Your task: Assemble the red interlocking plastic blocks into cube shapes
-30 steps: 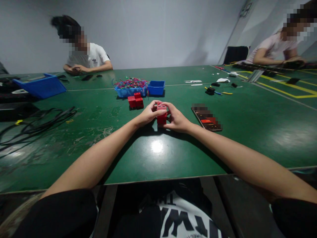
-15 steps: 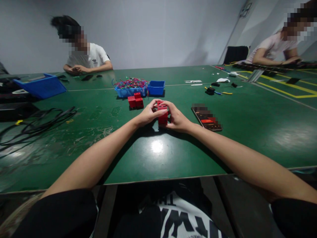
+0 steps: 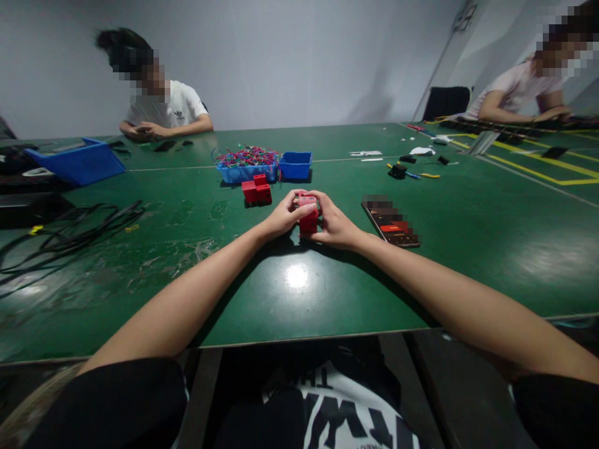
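Between my two hands is a red block (image 3: 308, 222) with small slots along its top, held upright just over the green table (image 3: 299, 299). My left hand (image 3: 284, 215) grips it from the left, thumb across its near face. From the right, my right hand (image 3: 334, 221) is closed round it, fingers over the top and thumb low. The fingers hide its far side. Beyond my left hand, several similar red blocks (image 3: 256, 191) sit close together on the table.
Behind the red blocks stand a blue bin of coloured wires (image 3: 248, 173) and a smaller blue bin (image 3: 296, 166). A phone (image 3: 390, 223) lies right of my right hand. Black cables (image 3: 93, 227) and a tilted blue tray (image 3: 79, 163) are at left. Two people sit across the table.
My left hand has shifted slightly right against the red block, and the block's top tips a little more toward me. My right hand has hardly moved.
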